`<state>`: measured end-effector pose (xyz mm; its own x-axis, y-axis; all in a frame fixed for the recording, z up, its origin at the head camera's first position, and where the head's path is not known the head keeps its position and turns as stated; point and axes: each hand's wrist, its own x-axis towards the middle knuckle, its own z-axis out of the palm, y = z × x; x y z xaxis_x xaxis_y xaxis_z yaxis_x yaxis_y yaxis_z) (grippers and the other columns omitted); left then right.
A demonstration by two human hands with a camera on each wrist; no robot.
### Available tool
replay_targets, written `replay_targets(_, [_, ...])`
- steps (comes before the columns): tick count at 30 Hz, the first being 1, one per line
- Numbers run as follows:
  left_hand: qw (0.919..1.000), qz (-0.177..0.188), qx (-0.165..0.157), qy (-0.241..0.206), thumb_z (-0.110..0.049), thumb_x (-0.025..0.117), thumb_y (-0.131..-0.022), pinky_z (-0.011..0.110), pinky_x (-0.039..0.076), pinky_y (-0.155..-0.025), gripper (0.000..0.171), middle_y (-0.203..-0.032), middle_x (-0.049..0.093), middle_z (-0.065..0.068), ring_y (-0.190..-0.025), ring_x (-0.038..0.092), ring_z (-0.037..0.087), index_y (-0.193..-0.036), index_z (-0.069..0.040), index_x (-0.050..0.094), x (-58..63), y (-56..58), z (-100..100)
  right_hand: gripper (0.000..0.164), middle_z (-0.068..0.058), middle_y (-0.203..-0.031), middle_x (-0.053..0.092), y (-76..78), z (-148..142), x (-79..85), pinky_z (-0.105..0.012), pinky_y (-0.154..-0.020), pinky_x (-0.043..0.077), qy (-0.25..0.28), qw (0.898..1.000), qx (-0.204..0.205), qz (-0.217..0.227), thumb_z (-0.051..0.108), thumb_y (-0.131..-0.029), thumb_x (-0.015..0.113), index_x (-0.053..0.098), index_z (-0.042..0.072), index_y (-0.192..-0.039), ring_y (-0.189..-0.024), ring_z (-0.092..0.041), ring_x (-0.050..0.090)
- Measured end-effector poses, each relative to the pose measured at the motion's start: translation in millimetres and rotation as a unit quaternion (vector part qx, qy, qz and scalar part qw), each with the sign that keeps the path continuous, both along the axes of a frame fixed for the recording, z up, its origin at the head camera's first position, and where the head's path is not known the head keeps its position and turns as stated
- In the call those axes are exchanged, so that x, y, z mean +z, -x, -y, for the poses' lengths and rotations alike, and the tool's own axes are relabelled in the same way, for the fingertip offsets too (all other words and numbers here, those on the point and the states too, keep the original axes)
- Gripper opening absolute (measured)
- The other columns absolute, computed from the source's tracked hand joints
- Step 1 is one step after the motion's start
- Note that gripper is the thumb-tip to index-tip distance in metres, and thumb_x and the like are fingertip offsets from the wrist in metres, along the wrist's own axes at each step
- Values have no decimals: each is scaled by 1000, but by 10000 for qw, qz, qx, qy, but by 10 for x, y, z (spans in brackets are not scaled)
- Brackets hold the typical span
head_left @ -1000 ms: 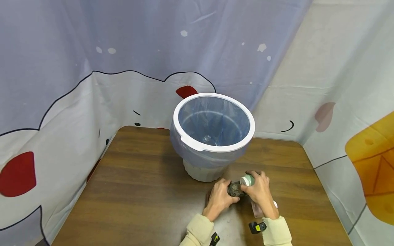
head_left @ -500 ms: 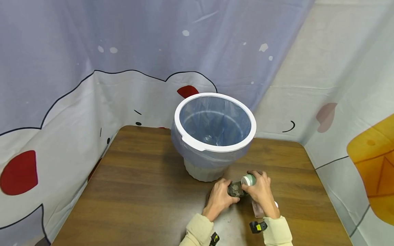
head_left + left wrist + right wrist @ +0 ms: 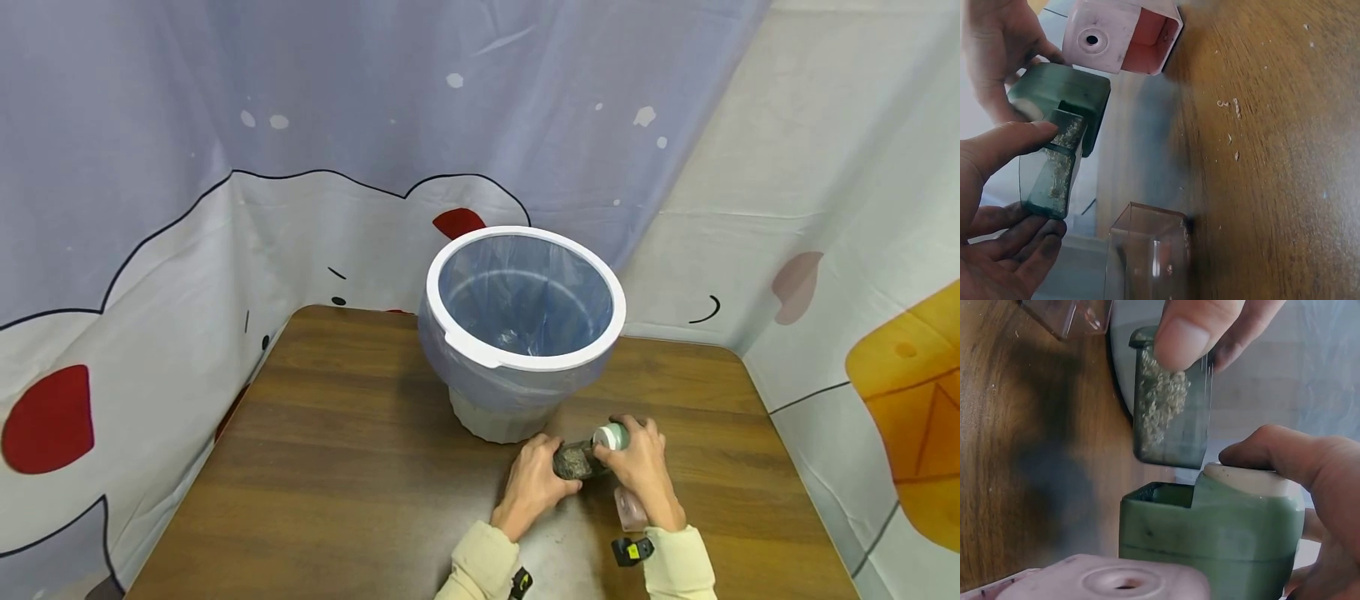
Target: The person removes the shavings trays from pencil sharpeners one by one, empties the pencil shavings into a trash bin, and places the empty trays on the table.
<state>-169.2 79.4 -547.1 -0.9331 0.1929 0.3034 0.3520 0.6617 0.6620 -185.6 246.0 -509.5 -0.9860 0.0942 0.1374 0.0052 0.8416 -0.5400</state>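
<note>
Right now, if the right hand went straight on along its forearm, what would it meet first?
The right hand would probably meet the bag-lined bin first, on its right side; depth is unclear, so it might slip past.

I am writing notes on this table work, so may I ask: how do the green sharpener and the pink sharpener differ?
The green sharpener is held in the right hand, while the pink sharpener rests on the table. The pink sharpener shows a round hole; none can be made out on the green sharpener. Both have an open compartment.
</note>
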Motion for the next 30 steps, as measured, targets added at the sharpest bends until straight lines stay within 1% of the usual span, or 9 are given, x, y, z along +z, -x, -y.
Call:
replay_targets(3, [10000,-20,28,20,-34,76,-49,24,43,-64,60,-83,51,-1,-75,49,11,-99,-5,59,0,-1,11,53,-22,-106,40,5,-18,-21,-41,-61,34,-28,10000,-46,-48,24,-59,70,54,7,-106,-84,-35,34])
replay_targets(7, [10000,77,53,24,-35,75,-50,24,43,-66,61,-86,52,-1,-78,50,12,-101,-6,58,6,-5,31,51,-21,-102,43,15,-32,-55,-40,-62,31,-95,9998,-133,-119,25,-59,71,55,7,-104,-81,-35,34])
replay_targets(10, [9998,175,85,-20,-35,75,-51,25,43,-67,63,-90,52,-1,-80,50,12,-104,-6,57,11,-10,57,51,-21,-97,43,19,-45,-78,-39,-60,30,-120,9997,-188,-97,24,-59,71,55,7,-104,-79,-35,33])
replay_targets(13, [9998,170,94,-67,-35,74,-52,26,44,-67,63,-93,52,0,-82,50,12,-106,-7,56,7,-13,85,52,-21,-93,42,20,-62,-96,-38,-59,31,-174,9995,-246,-58,24,-58,71,55,6,-103,-77,-35,33])
replay_targets(19, [9996,-114,29,-262,-34,73,-52,24,43,-70,62,-95,53,1,-82,50,12,-105,-5,56,-5,-16,137,53,-21,-92,42,30,-91,-142,-38,-59,29,-235,9993,-282,17,23,-58,70,54,4,-104,-75,-34,33])
replay_targets(22, [9989,-203,-47,-424,-36,73,-53,23,42,-71,62,-95,52,1,-82,49,11,-105,-5,56,-8,-17,157,53,-22,-94,40,34,-101,-166,-38,-58,29,-226,9991,-325,147,23,-58,70,54,4,-105,-76,-35,32])
replay_targets(25, [9968,-324,-236,-694,-36,73,-55,21,41,-74,62,-97,53,2,-84,49,11,-105,-4,56,-6,-16,169,53,-23,-96,38,39,-105,-189,-39,-58,31,-223,9986,-400,264,23,-58,70,53,4,-105,-77,-36,32])
replay_targets(28, [9929,-535,-459,-961,-36,73,-56,20,40,-76,61,-97,53,3,-86,49,11,-105,-3,55,-4,-9,179,53,-23,-96,38,44,-110,-209,-40,-58,30,-221,9984,-421,302,23,-58,70,53,4,-105,-76,-37,32])
replay_targets(30, [9897,-654,-550,-1152,-34,73,-57,19,41,-74,60,-98,52,4,-84,50,12,-106,-4,54,4,-3,184,53,-23,-95,39,47,-112,-222,-40,-59,31,-230,9983,-452,303,23,-58,70,53,4,-105,-76,-37,32])
